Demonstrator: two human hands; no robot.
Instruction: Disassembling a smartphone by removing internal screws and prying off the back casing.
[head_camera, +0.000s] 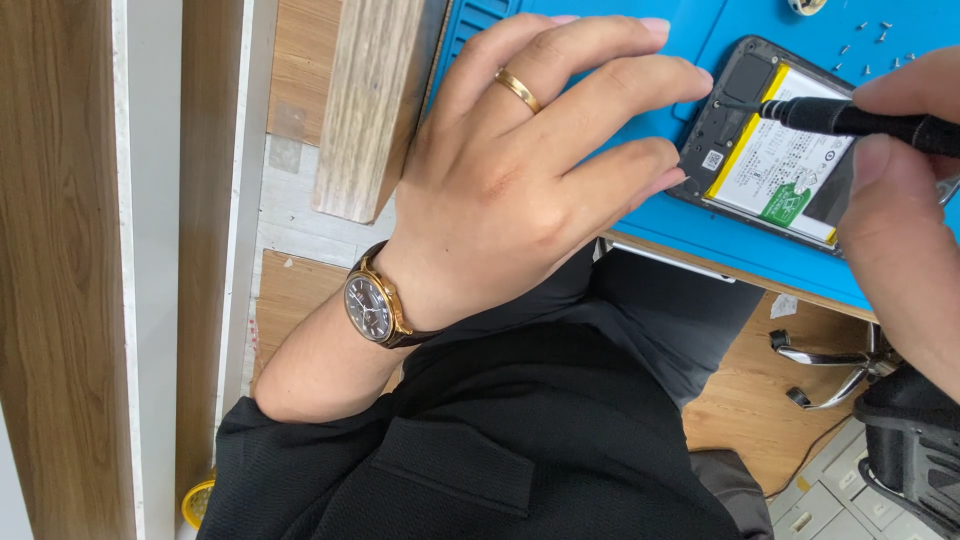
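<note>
An opened phone (770, 150) with its back cover off lies on a blue work mat (700, 230), showing a white and yellow battery. My left hand (530, 160), with a gold ring and a wristwatch, rests on the mat, its fingertips steadying the phone's left edge. My right hand (905, 190) grips a black screwdriver (860, 118) whose tip touches the phone's upper frame near the camera module.
Several tiny screws (865, 45) lie on the mat beyond the phone. A wooden table edge (375, 110) runs left of the mat. Below are my dark clothing (520, 430), a wooden floor, a chair base (830, 365) and a black chair part (915, 450).
</note>
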